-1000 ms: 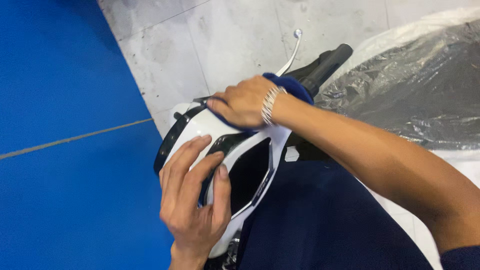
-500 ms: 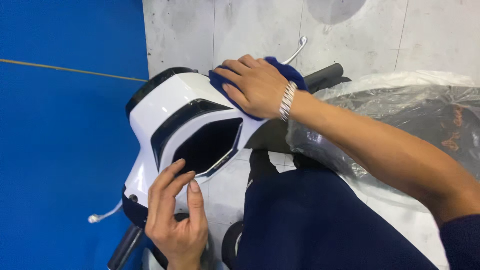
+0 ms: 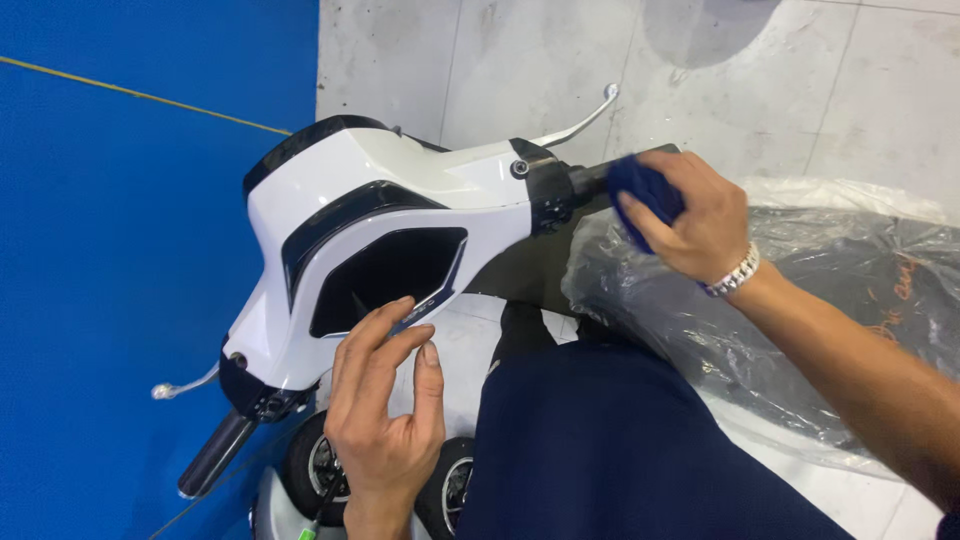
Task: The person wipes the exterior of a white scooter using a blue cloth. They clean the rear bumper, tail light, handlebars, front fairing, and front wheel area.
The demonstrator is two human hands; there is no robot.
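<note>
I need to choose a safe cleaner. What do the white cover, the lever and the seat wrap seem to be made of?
White cover: probably glossy painted plastic; it is smooth and shows soft highlights.
Lever: looks like polished metal, silver and bright.
Seat wrap: thin clear plastic film, wrinkled and shiny.

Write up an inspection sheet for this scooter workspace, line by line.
Surface: grey concrete floor beside a blue floor area.
Job's things: white scooter handlebar cover; dark blue cloth at the black grip.
Clutter: clear plastic sheet over the seat.
Grippers: right hand clutches the cloth; left hand rests its fingers on the cover's edge.
Cables: a thin line near the lower grip, unclear.
Surroundings: silver brake levers; wheels below.
</note>
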